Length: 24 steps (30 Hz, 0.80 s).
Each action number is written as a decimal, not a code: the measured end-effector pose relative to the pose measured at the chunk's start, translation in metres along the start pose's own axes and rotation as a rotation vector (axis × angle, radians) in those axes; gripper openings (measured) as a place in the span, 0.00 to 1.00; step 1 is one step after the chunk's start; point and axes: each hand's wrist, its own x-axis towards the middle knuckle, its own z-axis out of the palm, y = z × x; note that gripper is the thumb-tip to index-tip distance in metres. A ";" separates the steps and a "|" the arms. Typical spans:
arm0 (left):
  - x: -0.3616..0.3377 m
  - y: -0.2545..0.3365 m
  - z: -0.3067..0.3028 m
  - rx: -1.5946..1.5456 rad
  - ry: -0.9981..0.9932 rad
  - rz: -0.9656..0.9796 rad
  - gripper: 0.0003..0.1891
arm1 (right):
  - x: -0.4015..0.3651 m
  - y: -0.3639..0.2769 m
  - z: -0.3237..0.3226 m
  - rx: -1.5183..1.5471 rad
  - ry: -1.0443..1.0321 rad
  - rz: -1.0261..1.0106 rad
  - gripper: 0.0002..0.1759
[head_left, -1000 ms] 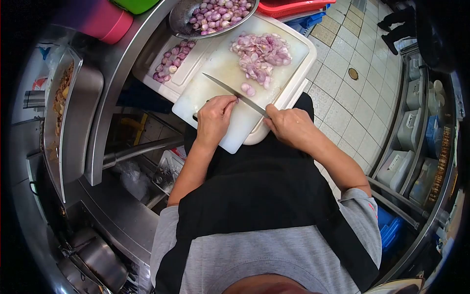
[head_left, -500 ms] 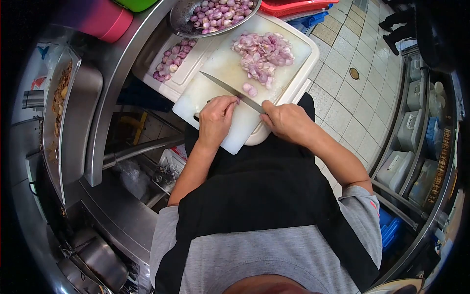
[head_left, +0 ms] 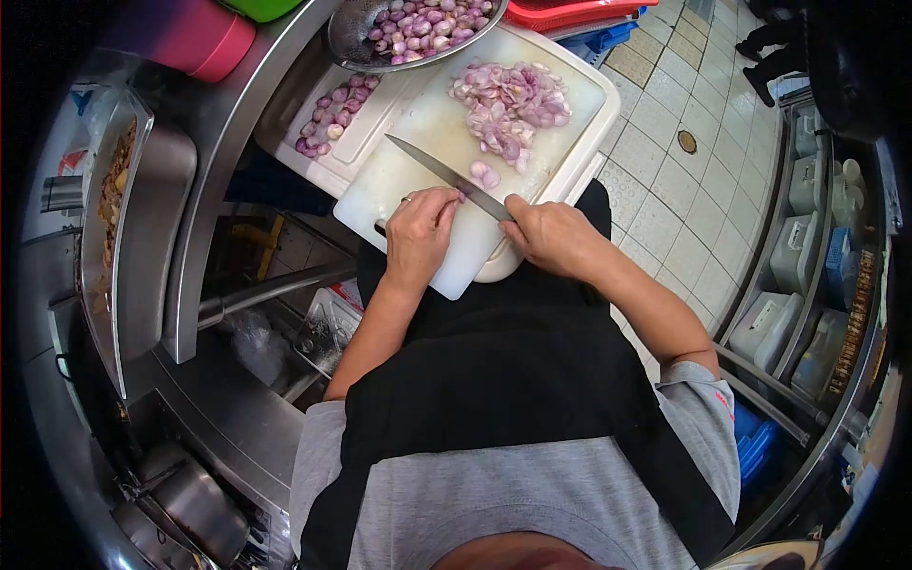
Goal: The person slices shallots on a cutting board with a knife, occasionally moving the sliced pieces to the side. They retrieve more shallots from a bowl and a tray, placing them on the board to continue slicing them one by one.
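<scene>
My right hand (head_left: 549, 231) is wrapped round the handle of a long kitchen knife (head_left: 442, 172), whose blade slants up and left over the white cutting board (head_left: 394, 180). Just below the blade, my left hand (head_left: 419, 228) pinches a small shallot (head_left: 462, 197), mostly hidden by the fingers. A few fresh slices (head_left: 484, 175) lie beside the blade's far side. Farther up the board is a heap of sliced shallots (head_left: 513, 106). Whole peeled shallots (head_left: 334, 116) sit in a cream tray to the left, and more fill a metal bowl (head_left: 353, 47) at the top.
Red and blue baskets (head_left: 570, 13) are stacked beyond the board. A steel counter (head_left: 233, 123) with a pink container (head_left: 226, 47) runs along the left. To the right are a tiled floor (head_left: 665, 190) and shelves holding lidded boxes (head_left: 768, 328). Another person's dark legs (head_left: 774, 47) show at upper right.
The knife and my right hand have shifted very slightly up and left. My left hand keeps its pinch in nearly the same place.
</scene>
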 end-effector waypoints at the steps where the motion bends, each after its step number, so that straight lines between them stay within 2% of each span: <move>1: 0.000 0.001 0.000 -0.001 0.000 -0.005 0.06 | -0.001 0.000 -0.003 -0.015 -0.019 0.000 0.14; 7: 0.000 -0.002 0.001 0.002 0.007 0.013 0.06 | -0.034 -0.011 -0.030 -0.044 -0.087 0.061 0.13; 16: 0.000 -0.001 0.003 -0.004 0.028 0.012 0.07 | 0.000 -0.002 0.003 0.008 0.007 -0.020 0.13; 24: -0.001 -0.003 0.003 0.006 0.032 0.006 0.06 | -0.032 -0.013 -0.027 -0.025 -0.078 0.049 0.15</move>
